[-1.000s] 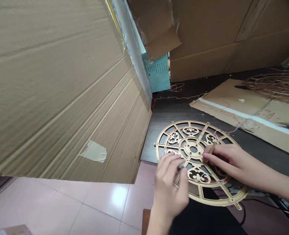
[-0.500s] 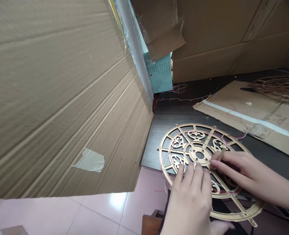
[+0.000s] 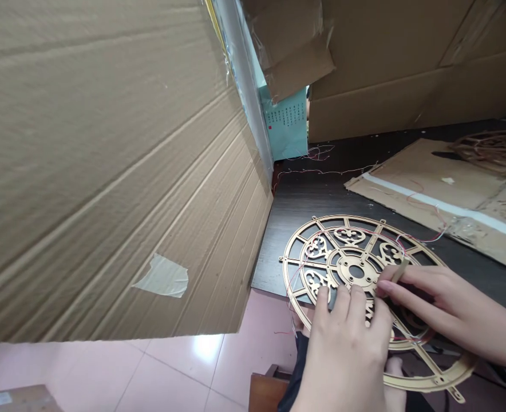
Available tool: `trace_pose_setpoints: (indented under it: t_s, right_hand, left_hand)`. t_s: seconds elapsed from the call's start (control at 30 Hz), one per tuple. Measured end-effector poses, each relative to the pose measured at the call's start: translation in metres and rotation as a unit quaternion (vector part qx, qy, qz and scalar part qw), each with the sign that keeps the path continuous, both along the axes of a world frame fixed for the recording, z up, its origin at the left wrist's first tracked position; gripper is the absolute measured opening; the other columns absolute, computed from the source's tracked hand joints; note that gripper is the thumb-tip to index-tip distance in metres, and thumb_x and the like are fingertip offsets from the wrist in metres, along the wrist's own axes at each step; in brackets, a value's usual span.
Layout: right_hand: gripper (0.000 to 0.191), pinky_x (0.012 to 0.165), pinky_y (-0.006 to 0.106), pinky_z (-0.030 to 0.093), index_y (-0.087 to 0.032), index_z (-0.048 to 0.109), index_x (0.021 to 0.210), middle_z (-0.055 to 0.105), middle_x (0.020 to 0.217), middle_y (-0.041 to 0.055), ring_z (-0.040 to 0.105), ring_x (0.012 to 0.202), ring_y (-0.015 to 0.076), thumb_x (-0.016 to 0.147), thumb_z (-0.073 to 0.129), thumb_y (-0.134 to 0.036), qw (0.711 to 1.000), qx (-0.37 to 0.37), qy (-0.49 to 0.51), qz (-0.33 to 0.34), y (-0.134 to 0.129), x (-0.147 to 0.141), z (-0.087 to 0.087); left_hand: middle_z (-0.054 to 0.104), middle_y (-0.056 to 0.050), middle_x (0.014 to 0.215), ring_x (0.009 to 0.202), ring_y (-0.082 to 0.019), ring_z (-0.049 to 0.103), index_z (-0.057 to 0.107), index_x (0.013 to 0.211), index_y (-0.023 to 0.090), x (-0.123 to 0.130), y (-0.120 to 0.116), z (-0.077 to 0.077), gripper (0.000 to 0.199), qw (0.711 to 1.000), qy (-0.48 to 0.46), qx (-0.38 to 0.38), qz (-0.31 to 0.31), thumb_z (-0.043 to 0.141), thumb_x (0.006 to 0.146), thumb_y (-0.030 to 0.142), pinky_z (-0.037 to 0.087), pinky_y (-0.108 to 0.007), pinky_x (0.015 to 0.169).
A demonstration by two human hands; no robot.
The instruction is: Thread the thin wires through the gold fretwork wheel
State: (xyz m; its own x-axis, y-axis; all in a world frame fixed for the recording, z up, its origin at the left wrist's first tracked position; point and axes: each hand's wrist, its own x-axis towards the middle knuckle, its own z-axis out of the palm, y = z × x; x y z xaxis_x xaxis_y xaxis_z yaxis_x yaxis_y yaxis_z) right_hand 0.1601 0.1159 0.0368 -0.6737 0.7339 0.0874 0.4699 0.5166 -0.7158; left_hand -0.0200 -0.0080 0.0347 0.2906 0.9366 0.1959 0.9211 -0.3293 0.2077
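Gold openwork disc flat at the near edge of the dark bench, its nearest part overhanging past the edge above the pink tiled floor. Thin red thread laced across the disc's spokes and trailing off toward the right.

Left hand reaching in from below, back of the hand up, wrist bent slightly, fingers loosely extended and spread, fingertips pressed on the scrollwork just below the disc's hub. Palm-down, not closed around anything visible; underside of the hand hidden.

Right hand entering from the right edge, forearm low and nearly level with the bench, fingers stretched leftward over the disc. Thumb and forefinger pinched on a small tan stick, tip pointing up and away near the hub. Remaining fingers lying flat on the disc's right half.

The two hands close together, fingertips almost meeting beside the hub.

Large cardboard sheet leaning at the left, patch of tape on it. Flattened cardboard lying on the bench behind the disc. Teal printed card upright at the back, more cardboard boxes beyond.
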Motion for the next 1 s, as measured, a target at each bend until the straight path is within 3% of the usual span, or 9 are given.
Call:
trace_pose_setpoints:
  t_s: [0.4, 0.6, 0.8, 1.0]
  right_hand:
    - [0.058, 0.078, 0.037, 0.059, -0.024, 0.07, 0.079, 0.075, 0.089, 0.0081, 0.073, 0.08, 0.0252, 0.103, 0.04, -0.067, 1.0, 0.003, -0.012, 0.013, 0.0011, 0.0001, 0.0051]
    - [0.067, 0.074, 0.037, 0.061, -0.023, 0.07, 0.075, 0.076, 0.087, 0.0108, 0.074, 0.079, 0.0268, 0.102, 0.036, -0.073, 1.0, 0.025, -0.016, 0.007, 0.0019, 0.001, 0.0058]
    - [0.065, 0.072, 0.035, 0.061, -0.022, 0.068, 0.074, 0.076, 0.086, 0.0101, 0.074, 0.076, 0.0243, 0.105, 0.035, -0.068, 0.999, 0.044, -0.003, 0.023, 0.0, -0.0008, 0.0077]
    - [0.065, 0.071, 0.038, 0.063, -0.022, 0.068, 0.074, 0.076, 0.084, 0.0116, 0.075, 0.075, 0.0266, 0.105, 0.034, -0.068, 0.999, 0.052, 0.002, 0.013, -0.0012, -0.0036, 0.0077]
  left_hand:
    - [0.056, -0.011, 0.136, 0.125, -0.03, 0.051, 0.049, 0.142, 0.019, 0.0024, 0.002, 0.0046, 0.06, 0.999, -0.024, -0.026, -0.005, 0.063, 0.087, 0.04, 0.045, -0.06, 0.119]
    - [0.056, -0.011, 0.132, 0.124, -0.029, 0.051, 0.05, 0.139, 0.018, 0.0023, 0.0025, 0.0066, 0.059, 0.999, -0.029, -0.025, -0.009, 0.064, 0.086, 0.04, 0.044, -0.058, 0.12]
    - [0.056, -0.01, 0.137, 0.127, -0.029, 0.051, 0.047, 0.144, 0.02, 0.001, 0.0019, 0.0054, 0.065, 0.999, -0.035, -0.035, -0.004, 0.066, 0.085, 0.04, 0.041, -0.058, 0.123]
    - [0.057, -0.01, 0.129, 0.121, -0.028, 0.053, 0.054, 0.132, 0.02, -0.0009, 0.0053, 0.0053, 0.057, 0.999, -0.039, -0.019, -0.014, 0.069, 0.081, 0.041, 0.046, -0.053, 0.118]
